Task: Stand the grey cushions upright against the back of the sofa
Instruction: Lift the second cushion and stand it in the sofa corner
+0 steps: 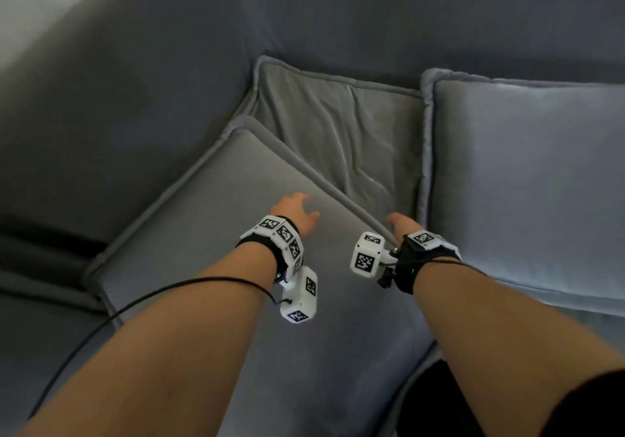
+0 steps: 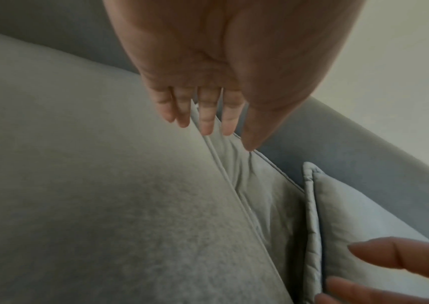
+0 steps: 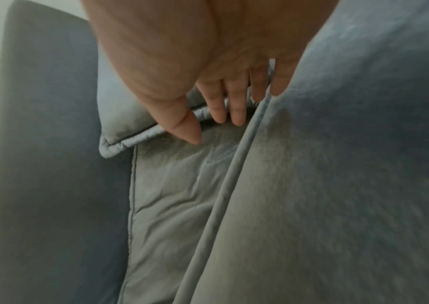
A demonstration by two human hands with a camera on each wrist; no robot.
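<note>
Three grey cushions lie on the sofa (image 1: 135,105). The near cushion (image 1: 236,267) lies flat at the centre, overlapping the creased cushion (image 1: 338,125) at 12 o'clock. The right cushion (image 1: 524,183) lies at 3 o'clock, its top corner close to the sofa back. The left hand (image 1: 296,211) is over the near cushion, its grip open, fingers (image 2: 207,115) straight, holding nothing. The right hand (image 1: 400,222) is at the far edge of the near cushion, grip also open, fingers (image 3: 236,102) straight, holding nothing.
</note>
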